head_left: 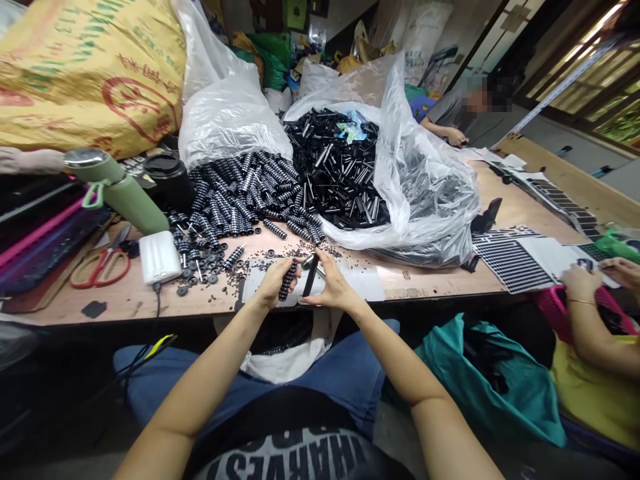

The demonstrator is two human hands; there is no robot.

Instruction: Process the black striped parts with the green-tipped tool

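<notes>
My left hand [273, 281] is closed around a black ribbed stack of washers [288, 280], held upright at the table's front edge. My right hand [331, 283] pinches a smooth black tube [309, 275] right beside it, the two pieces nearly touching. Just beyond lie loose black washers [205, 272] and a heap of ribbed stacks [240, 190]. Behind those, an open clear plastic bag [425, 180] spills black tubes [335, 167].
A green flask [120, 190], a white power bank [159, 257] and red-handled scissors [100, 265] lie at left. A yellow sack [90, 73] stands at the back. At right another person's hands [583, 280] work over black-dotted sheets [510, 263]. A teal bag [495, 387] sits below.
</notes>
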